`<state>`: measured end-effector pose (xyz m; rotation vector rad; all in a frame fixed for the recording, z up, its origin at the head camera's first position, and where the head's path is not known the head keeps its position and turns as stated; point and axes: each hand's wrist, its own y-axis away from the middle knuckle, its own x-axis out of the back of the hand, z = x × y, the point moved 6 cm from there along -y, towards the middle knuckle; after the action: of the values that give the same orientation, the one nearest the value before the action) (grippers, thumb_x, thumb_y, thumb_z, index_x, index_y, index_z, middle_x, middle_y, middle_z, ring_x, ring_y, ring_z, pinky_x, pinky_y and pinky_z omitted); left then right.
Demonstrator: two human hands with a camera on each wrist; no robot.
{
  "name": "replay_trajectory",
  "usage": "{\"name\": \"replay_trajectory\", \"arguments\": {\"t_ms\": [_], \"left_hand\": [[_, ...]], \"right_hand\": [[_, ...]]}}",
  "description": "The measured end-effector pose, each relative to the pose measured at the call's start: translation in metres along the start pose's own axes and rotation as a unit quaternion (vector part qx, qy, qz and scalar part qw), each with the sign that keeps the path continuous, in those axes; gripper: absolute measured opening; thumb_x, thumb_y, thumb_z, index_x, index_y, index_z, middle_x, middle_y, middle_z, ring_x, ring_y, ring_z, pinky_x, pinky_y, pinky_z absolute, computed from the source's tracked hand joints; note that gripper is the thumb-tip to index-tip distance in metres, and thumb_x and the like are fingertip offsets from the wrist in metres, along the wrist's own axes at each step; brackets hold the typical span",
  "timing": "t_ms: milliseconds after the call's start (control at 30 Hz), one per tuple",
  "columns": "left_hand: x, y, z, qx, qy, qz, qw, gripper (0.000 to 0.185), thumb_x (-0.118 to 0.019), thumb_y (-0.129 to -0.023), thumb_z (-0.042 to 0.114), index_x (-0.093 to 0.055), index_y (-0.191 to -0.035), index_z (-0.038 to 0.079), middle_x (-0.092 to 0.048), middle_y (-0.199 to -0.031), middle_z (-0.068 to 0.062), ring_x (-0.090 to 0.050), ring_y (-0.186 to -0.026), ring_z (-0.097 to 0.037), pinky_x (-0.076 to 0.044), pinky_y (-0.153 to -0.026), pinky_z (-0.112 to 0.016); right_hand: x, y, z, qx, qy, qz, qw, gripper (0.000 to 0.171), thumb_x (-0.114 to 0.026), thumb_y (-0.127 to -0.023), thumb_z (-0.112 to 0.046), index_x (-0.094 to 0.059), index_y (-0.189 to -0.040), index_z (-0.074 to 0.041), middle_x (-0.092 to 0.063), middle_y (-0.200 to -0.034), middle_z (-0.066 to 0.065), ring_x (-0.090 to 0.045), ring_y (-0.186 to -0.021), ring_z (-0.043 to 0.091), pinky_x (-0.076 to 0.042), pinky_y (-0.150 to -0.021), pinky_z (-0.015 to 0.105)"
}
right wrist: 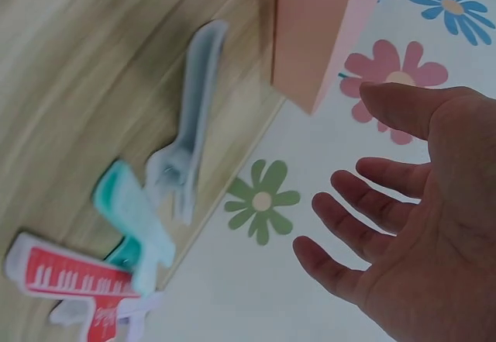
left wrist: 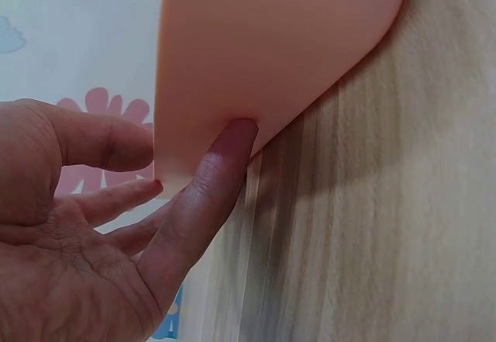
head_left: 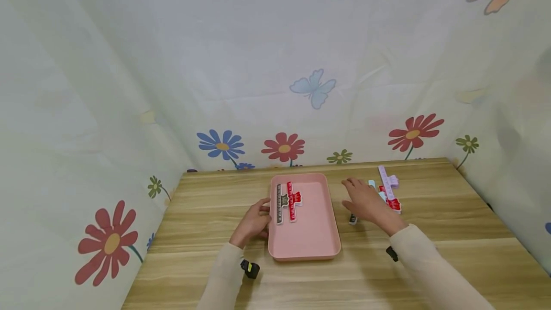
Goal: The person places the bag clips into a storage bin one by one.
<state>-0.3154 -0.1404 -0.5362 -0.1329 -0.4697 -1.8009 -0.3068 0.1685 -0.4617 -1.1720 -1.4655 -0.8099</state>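
A pink tray [head_left: 316, 224] lies on the wooden table [head_left: 206, 214], with a black clip [head_left: 280, 203] and a red clip [head_left: 292, 201] in its far left part. My left hand [head_left: 255, 221] rests against the tray's left wall [left wrist: 256, 55], fingers straight, thumb tip touching the wall. My right hand [head_left: 367, 202] hovers open, palm down, right of the tray above a small pile of clips: a pale blue one [right wrist: 194, 117], a teal one [right wrist: 136, 222], a red one [right wrist: 74, 280] and a lilac one [head_left: 386, 182]. It holds nothing.
A dark clip end [head_left: 353, 219] shows under the right hand. Flower-print cloth [head_left: 275, 85] walls the table at the back and both sides. Bare wood [head_left: 344, 276] stretches in front of the tray.
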Motion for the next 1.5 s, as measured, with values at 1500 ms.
{"name": "replay_trajectory", "arguments": {"t_ms": [1500], "left_hand": [[0.000, -0.002, -0.003, -0.004, -0.005, 0.002, 1.0000, 0.065, -0.052, -0.090, 0.002, -0.034, -0.151, 0.011, -0.048, -0.139, -0.025, -0.065, -0.081, -0.024, -0.058, -0.054, -0.039]], "right_hand": [[-0.030, 0.035, 0.037, -0.023, 0.034, -0.006, 0.999, 0.045, -0.068, -0.088, -0.020, -0.059, -0.124, 0.005, -0.058, -0.123, 0.022, -0.055, -0.114, 0.042, -0.047, -0.087, 0.064]]}}
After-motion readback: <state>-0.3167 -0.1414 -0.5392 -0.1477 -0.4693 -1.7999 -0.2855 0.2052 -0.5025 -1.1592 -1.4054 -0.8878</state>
